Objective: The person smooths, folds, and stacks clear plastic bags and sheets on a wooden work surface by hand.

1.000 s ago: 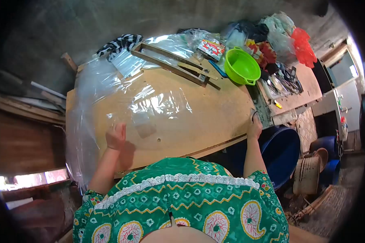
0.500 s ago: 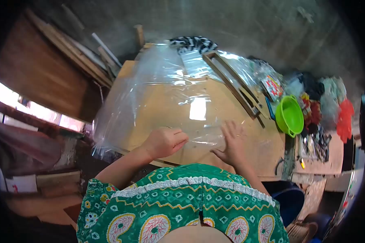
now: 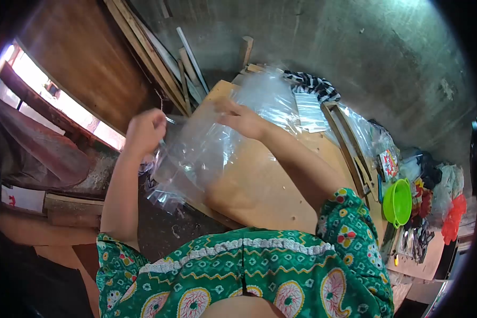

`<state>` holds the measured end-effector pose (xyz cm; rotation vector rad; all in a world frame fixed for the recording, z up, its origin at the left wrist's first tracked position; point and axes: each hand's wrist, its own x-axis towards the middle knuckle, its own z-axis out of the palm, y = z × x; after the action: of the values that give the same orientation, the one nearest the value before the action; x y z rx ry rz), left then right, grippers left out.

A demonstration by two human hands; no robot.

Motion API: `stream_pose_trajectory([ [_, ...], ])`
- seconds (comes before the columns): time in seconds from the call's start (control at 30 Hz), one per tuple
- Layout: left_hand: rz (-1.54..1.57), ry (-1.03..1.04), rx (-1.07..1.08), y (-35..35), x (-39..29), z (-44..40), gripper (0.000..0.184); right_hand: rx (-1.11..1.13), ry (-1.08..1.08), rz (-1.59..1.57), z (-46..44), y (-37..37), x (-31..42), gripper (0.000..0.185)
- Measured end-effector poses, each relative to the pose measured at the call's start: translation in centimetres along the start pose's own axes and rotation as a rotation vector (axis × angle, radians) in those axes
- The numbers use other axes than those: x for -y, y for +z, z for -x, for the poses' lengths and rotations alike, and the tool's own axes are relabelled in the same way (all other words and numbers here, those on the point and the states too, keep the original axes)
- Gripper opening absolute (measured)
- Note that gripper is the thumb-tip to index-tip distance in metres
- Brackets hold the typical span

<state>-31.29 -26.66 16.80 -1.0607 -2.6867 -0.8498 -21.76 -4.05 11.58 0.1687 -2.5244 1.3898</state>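
Clear plastic film [image 3: 196, 143] is lifted and crumpled between my two hands, over the left end of the wooden table [image 3: 265, 185]. My left hand [image 3: 146, 132] is closed on the film's edge at the left, raised beyond the table. My right hand [image 3: 239, 119] reaches across over the far left part of the film, its fingers blurred, and whether it grips the film does not show. More film [image 3: 267, 95] lies at the table's far end, near a stack of clear plastic sheets [image 3: 310, 112].
A long wooden frame [image 3: 347, 140] lies at the table's far right side. Beyond it are a green basin [image 3: 397, 203], a red plastic bag [image 3: 452, 220] and assorted tools [image 3: 414, 241]. Wooden planks [image 3: 148, 55] lean at the upper left, and striped cloth [image 3: 312, 84] sits at the back.
The view has turned left. My right hand let go of a dark object at the table's right edge, then moved left across the film. My left hand has risen and carries the film's edge left.
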Motion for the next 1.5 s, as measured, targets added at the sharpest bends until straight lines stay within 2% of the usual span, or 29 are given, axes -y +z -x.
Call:
stream_pose_trajectory([
  [0.03,0.001,-0.005,0.000,-0.8,0.4,-1.0,0.012,-0.043,-0.079,-0.132,-1.3,0.9,2.2,0.035],
  [0.1,0.015,-0.064,-0.210,-2.1,0.4,-2.6,0.010,0.003,-0.150,0.064,-4.2,3.0,2.6,0.030],
  [0.13,0.023,-0.061,-0.198,-3.0,0.1,-3.0,0.010,0.016,-0.167,0.128,-5.6,3.9,2.4,0.028],
  [0.2,-0.334,0.273,-0.458,-4.4,-0.2,-3.0,0.010,-0.403,-0.371,0.671,-8.4,4.5,0.1,0.018],
  [0.23,-0.435,0.290,-0.453,-4.4,0.1,-2.3,0.011,-0.495,-0.422,0.673,-8.8,3.9,-0.2,0.008],
  [0.33,-0.603,0.410,-0.361,-2.2,2.9,1.2,0.013,-0.662,-0.473,0.685,-8.5,4.0,-2.7,0.005],
  [0.4,-0.652,0.455,-0.265,0.7,5.4,4.0,0.016,-0.585,-0.428,0.744,-7.3,5.4,-6.7,0.006],
  [0.47,-0.614,0.391,-0.056,3.8,7.4,6.5,0.019,-0.358,-0.321,0.730,-5.3,7.0,-10.2,0.008],
  [0.5,-0.563,0.355,0.016,5.3,7.7,7.5,0.020,-0.360,-0.303,0.737,-4.2,7.7,-12.0,0.008],
  [0.57,-0.495,0.262,0.175,9.5,9.0,9.7,0.022,-0.097,-0.144,0.753,-2.0,8.9,-15.1,0.025],
  [0.6,-0.488,0.205,0.276,11.0,9.5,10.5,0.023,-0.098,-0.136,0.752,-0.9,9.0,-15.7,0.025],
  [0.67,-0.445,0.189,0.298,13.4,9.5,12.0,0.025,-0.130,0.184,0.827,1.4,8.8,-16.3,0.050],
  [0.73,-0.397,0.168,0.319,13.9,8.5,12.2,0.026,-0.169,0.439,0.782,3.9,6.5,-14.9,0.055],
  [0.8,-0.327,0.128,0.421,15.0,8.2,12.7,0.030,-0.237,0.534,0.886,7.6,5.1,-16.5,0.060],
  [0.9,-0.334,0.090,0.520,13.1,6.8,12.0,0.035,-0.177,0.804,0.923,12.3,2.2,-15.9,0.057],
  [0.93,-0.339,0.080,0.516,13.4,7.4,11.7,0.035,-0.190,0.864,0.901,13.9,1.5,-16.9,0.056],
  [1.0,-0.202,0.108,0.321,14.1,9.8,11.7,0.041,-0.192,0.768,0.909,17.1,0.1,-20.4,0.053],
  [1.07,-0.275,0.024,0.239,13.1,10.0,8.2,0.047,-0.249,0.804,0.931,16.7,-0.3,-19.4,0.051],
  [1.1,-0.328,0.012,0.093,13.3,11.4,7.0,0.052,-0.322,0.852,0.964,16.2,-0.5,-18.6,0.049],
  [1.13,-0.381,0.001,-0.054,13.8,13.4,6.2,0.057,-0.315,0.840,0.958,15.5,-0.2,-17.8,0.049],
  [1.17,-0.389,-0.010,-0.058,14.1,15.1,5.7,0.057,-0.276,0.688,0.890,14.3,0.5,-17.1,0.052],
  [1.2,-0.228,-0.227,0.048,14.5,16.8,5.3,0.063,-0.239,0.538,0.819,13.1,1.5,-16.2,0.054],
  [1.23,-0.061,-0.439,0.152,14.8,18.4,5.3,0.069,-0.079,0.445,0.832,11.6,3.4,-15.1,0.058],
  [1.27,-0.067,-0.446,0.147,15.3,20.1,5.7,0.069,0.079,0.351,0.842,10.3,5.6,-13.7,0.062],
  [1.33,0.225,-0.468,0.312,15.9,22.7,7.1,0.079,0.347,0.076,0.704,9.5,8.1,-9.4,0.077],
  [1.37,0.219,-0.479,0.304,15.5,23.0,7.6,0.079,0.431,0.035,0.726,8.8,9.8,-8.4,0.083],
  [1.4,0.278,-0.545,0.448,15.1,23.3,8.1,0.081,0.516,-0.010,0.747,8.2,11.4,-7.6,0.089],
  [1.43,0.338,-0.609,0.590,14.4,23.2,8.5,0.083,0.520,-0.026,0.741,7.7,12.5,-7.0,0.089],
  [1.5,0.373,-0.733,0.575,13.0,21.4,9.4,0.081,0.590,-0.134,0.626,7.1,14.1,-6.2,0.091],
])
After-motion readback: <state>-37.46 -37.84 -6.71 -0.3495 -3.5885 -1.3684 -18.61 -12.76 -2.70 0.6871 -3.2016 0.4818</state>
